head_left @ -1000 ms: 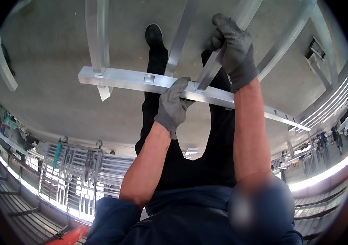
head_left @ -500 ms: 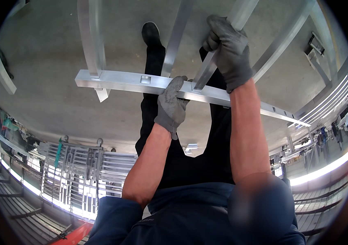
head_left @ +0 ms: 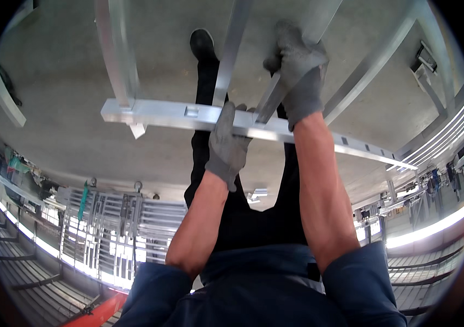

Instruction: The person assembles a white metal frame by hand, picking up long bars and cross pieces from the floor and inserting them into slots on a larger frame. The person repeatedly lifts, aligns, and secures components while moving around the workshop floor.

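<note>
A long silver metal rail (head_left: 161, 111) with rectangular slots runs across in front of my legs. My left hand (head_left: 227, 146), in a grey work glove, is closed around it near the middle. Just to the right, a square metal tube (head_left: 268, 102) meets the rail and slants away from me. My right hand (head_left: 301, 76), gloved alike, is wrapped round this tube a short way beyond the rail. Another tube (head_left: 231, 57) reaches the rail beside my left hand. At the rail's left end stands a thicker upright (head_left: 113, 52), its tip showing below.
More metal bars (head_left: 371, 68) extend on the right, near a small stand (head_left: 423, 60) on the grey floor. Finished-looking barred frames (head_left: 107, 223) hang or lean at the left behind. My shoe (head_left: 202, 43) is under the work.
My right hand and forearm have shifted slightly left, with the hand still on the tube. The rail has moved slightly, and my left hand keeps its hold.
</note>
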Tool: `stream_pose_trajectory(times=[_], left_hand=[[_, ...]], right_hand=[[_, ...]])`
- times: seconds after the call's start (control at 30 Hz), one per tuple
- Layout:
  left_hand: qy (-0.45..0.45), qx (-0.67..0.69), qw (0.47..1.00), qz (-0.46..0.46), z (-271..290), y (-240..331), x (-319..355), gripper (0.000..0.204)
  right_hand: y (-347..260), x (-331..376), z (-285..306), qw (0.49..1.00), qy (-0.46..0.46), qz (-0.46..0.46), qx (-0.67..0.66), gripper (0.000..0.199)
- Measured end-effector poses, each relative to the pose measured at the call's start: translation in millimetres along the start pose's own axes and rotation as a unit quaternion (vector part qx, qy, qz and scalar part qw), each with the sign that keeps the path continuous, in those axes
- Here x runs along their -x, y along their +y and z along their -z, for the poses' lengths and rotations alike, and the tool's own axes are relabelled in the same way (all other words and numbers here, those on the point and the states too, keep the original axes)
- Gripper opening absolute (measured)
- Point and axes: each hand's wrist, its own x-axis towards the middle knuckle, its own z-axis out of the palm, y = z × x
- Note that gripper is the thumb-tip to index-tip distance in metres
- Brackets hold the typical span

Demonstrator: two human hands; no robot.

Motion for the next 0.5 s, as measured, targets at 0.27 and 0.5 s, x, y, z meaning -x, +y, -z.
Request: stream_pose_trajectory(times=[0.27,0.5], left_hand=[[0.051,0.149,0.987,0.015,45,13,-2,0.056],[0.063,0.171,0.983,-0.021,44,43,-17,0.061]], right_hand=[[-38,42,18,0.933,0.133,0.315,0.114,0.036],[17,63,-56,0.943,-0.03,0.071,0.324,0.063]])
